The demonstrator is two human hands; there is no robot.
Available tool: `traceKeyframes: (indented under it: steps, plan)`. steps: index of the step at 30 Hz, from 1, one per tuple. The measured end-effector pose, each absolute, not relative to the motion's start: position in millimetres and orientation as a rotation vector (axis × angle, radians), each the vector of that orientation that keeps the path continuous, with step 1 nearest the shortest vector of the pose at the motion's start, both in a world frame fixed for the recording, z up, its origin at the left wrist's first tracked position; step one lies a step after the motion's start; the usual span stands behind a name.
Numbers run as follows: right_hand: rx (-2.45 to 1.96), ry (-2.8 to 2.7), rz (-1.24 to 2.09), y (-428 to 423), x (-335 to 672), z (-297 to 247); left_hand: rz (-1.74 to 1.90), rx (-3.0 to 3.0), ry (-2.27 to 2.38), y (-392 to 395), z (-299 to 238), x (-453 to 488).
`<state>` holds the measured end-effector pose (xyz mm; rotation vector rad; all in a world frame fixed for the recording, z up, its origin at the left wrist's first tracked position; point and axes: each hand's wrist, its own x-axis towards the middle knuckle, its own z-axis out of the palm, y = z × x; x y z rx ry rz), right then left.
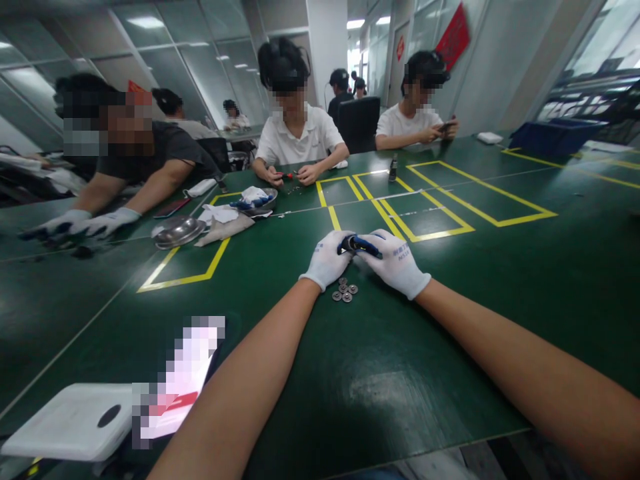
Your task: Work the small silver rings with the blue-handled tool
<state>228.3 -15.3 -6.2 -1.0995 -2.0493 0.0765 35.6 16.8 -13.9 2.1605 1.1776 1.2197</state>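
My left hand (330,259), in a white glove with a blue palm, is closed around a small dark part (351,243) with a shiny edge. My right hand (387,259), gloved the same way, meets it from the other side, its fingers closed on that part too. The gloves hide most of the part, so its kind cannot be told. Just below my hands, several small round metal discs (345,291) with raised centres lie in a cluster on the green table (380,373).
Yellow tape outlines (440,233) mark the tabletop. Metal bowls (179,232) and cloths (225,223) lie to the left. Near my left forearm are a lit phone (183,380) and a white device (75,420). A small dark bottle (393,168) stands beyond my hands. Co-workers sit opposite.
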Motion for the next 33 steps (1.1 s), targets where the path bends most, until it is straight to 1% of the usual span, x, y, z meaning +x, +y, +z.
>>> traceKeyframes:
  steps: [20, 33]
  plan:
    - [-1.079, -2.047, 0.097, -12.9, 227.9, -8.2, 1.155, 2.274, 1.186, 18.8, -15.0, 34.0]
    - [-1.077, -2.039, 0.185, -19.7, 221.9, -5.1, 1.246, 2.194, 1.204, 20.0, -17.4, 33.1]
